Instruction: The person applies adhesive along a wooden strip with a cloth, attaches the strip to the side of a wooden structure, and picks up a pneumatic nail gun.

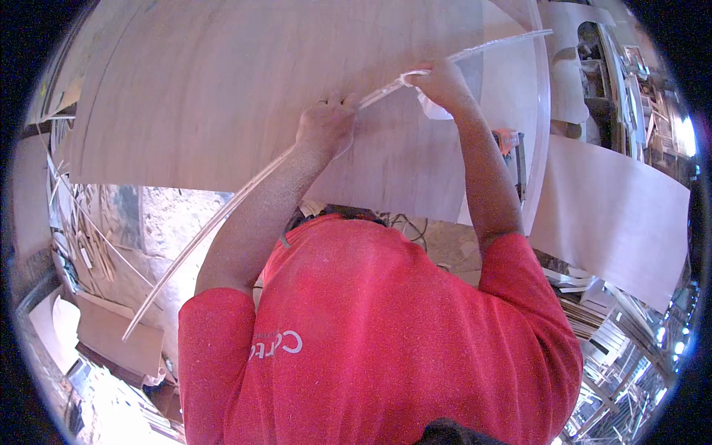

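— Gripped how?
— Clamped on long thin strip (pixel 382 92) by left hand (pixel 326 124) and right hand (pixel 443 83), extending beyond both across plywood sheet (pixel 193 96).
— Obstructed?
— Partly covered by white cloth or paper (pixel 434 108) at right; near orange-and-black tool (pixel 507 141).

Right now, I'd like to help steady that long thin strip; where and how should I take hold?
I'd pinch the long thin strip across its narrow width near its lower-left end, coming from the person's left. That end runs out past the large board's edge, free of hands, whereas the left hand and right hand are farther up.
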The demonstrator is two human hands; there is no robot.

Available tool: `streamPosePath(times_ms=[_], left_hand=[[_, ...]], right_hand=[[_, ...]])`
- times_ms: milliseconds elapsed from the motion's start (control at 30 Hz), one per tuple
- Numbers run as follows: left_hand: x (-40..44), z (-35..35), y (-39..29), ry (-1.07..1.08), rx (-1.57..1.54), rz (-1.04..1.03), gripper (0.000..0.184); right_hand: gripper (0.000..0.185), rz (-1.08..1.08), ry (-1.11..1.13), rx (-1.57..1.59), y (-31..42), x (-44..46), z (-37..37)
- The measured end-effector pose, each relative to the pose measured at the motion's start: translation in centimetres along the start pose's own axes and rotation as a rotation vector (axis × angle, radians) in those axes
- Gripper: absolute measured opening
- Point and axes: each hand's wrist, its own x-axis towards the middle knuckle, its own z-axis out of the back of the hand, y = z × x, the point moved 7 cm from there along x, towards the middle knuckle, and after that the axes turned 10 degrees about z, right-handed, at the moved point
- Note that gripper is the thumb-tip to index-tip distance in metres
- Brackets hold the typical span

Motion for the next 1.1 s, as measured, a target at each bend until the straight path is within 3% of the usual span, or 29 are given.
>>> streamPosePath(times_ms=[167, 267, 333, 467, 567, 667, 933, 1100], left_hand=[[-0.1, 0.7, -0.2, -0.016, 0.008, -0.004, 0.036], [-0.1, 1.5, -0.1, -0.032, -0.041, 0.015, 0.039], [0.2, 0.8, 0.5, 0.140, -0.017, 0.108, 0.050], [-3.0, 1.9, 3.2, 0.152, -0.086, 0.089, 0.062], [-6.9, 3.7, 6.5, 0.010, -0.078, 0.048, 0.071], [-10.3, 5.6, 9.6, 0.065, -0.075, 0.197, 0.061], [-12.0, 2.8, 10.3, -0.038, 0.018, 0.033, 0.023], [-8.5, 2.6, 7.8, -0.090, 0.063, -0.006, 0.014]], right_hand=[[0.036, -0.061, -0.101, 0.060, -2.3, -0.7, 2.0], [0.037, -0.084, -0.102, 0.249, -2.2, -2.0, 2.5], [0.036, -0.137, -0.125, 0.355, -2.3, -2.9, 2.6], [0.036, -0.120, -0.158, 0.399, -2.3, -3.5, 2.0], [0.035, -0.135, -0.149, 0.433, -0.7, -4.2, 1.8], [0.035, -0.163, -0.069, 0.483, 1.5, -4.8, 0.9], [0.037, -0.153, 0.030, 0.577, 3.2, -4.0, -2.4], [0.038, -0.159, 0.007, 0.494, 2.9, -3.5, -0.9]])
